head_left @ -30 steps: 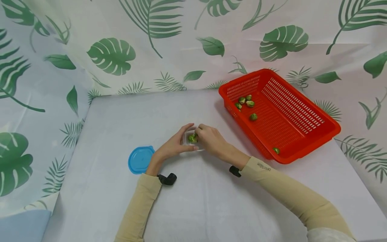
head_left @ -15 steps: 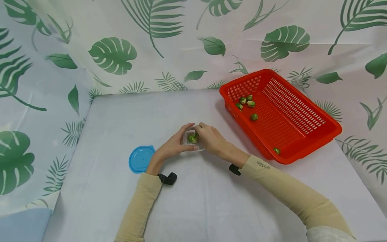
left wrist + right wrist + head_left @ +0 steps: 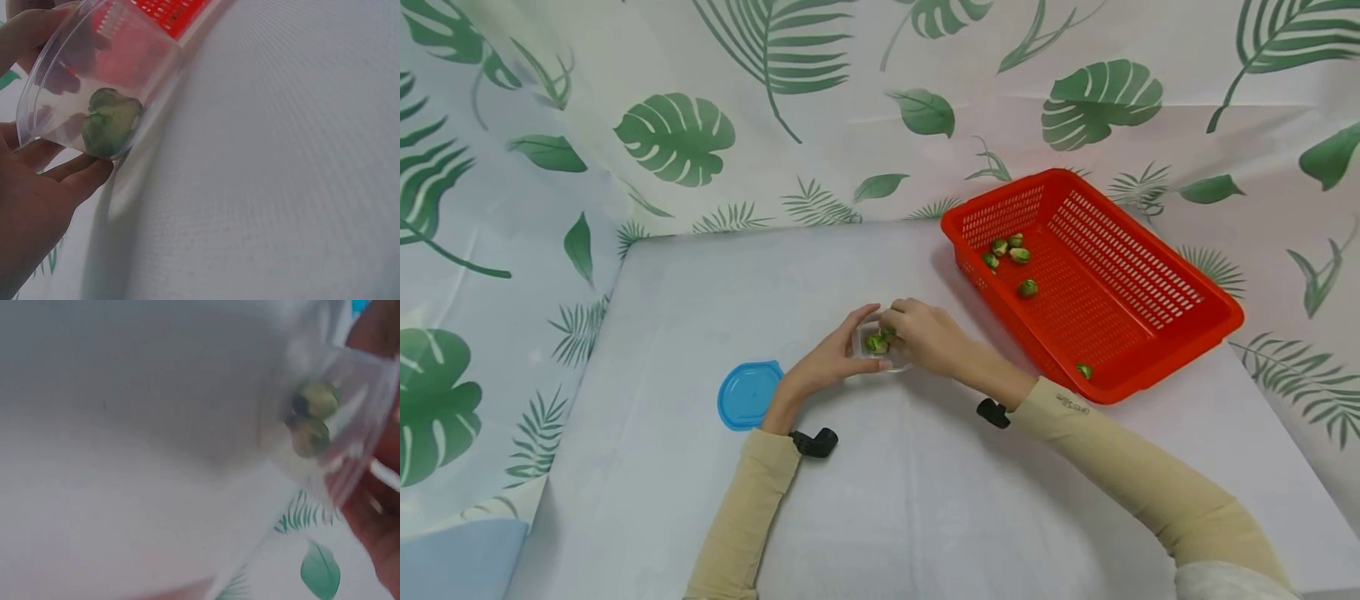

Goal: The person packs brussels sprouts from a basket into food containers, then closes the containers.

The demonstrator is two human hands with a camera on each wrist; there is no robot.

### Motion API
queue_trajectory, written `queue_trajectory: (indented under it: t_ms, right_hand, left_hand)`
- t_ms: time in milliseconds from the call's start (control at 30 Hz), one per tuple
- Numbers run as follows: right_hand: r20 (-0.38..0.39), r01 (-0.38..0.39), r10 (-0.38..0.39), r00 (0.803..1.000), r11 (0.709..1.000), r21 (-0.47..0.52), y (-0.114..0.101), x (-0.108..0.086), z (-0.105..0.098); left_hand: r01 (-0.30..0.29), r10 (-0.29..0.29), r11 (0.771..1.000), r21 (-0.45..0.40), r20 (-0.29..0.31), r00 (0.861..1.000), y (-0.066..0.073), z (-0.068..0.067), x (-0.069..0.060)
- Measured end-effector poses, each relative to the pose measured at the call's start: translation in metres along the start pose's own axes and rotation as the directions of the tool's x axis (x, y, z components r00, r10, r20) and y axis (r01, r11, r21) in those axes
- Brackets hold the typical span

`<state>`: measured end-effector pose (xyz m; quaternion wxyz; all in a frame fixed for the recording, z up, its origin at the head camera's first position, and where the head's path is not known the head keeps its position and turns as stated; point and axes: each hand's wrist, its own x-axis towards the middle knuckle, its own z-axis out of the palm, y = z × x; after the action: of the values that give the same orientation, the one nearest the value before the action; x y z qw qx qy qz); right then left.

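Note:
My left hand holds a small clear plastic container, with the thumb and fingers spread round its sides. Two Brussels sprouts lie together at the container's bottom, blurred through the wall in both wrist views. My right hand is over the container's right side, its bent fingers reaching inside. In the left wrist view those fingertips show through the clear wall, a little apart from the sprouts, and I see nothing gripped in them. The blue lid lies flat on the table beside my left wrist.
A red perforated basket stands at the right, with several Brussels sprouts at its far left end and one near the front corner. A white cloth covers the table. Leaf-printed sheeting hangs behind and at both sides.
My right hand and forearm have shifted slightly to the right, and its fingers have lifted a little from the sprouts. The left hand and container stay nearly in place.

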<state>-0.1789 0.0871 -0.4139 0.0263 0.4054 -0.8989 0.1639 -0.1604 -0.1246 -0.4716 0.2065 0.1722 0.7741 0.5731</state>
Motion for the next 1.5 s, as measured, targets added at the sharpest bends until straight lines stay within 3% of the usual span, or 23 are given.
queue_trajectory:
  t_ms: [267, 567, 1133, 1500]
  right_hand:
    - [0.113, 0.017, -0.038, 0.993, 0.984, 0.177, 0.006, 0.003, -0.026]
    - [0.173, -0.011, -0.03, 0.984, 0.972, 0.234, 0.006, 0.005, -0.058]
    - [0.088, -0.033, 0.009, 0.996, 0.963, 0.267, 0.021, -0.008, -0.105]
    - [0.051, -0.135, 0.126, 0.991, 0.957, 0.256, 0.042, -0.019, -0.119]
  left_hand:
    - [0.011, -0.01, 1.0, 0.01, -0.013, 1.0, -0.002, -0.001, -0.003]
    - [0.003, -0.003, 1.0, 0.0, -0.017, 1.0, -0.002, 0.0, -0.002]
    - [-0.02, 0.021, 0.999, 0.03, -0.02, 1.0, 0.001, 0.003, 0.001]
    - [-0.034, 0.035, 0.999, 0.031, -0.02, 0.999, 0.001, 0.002, 0.001]
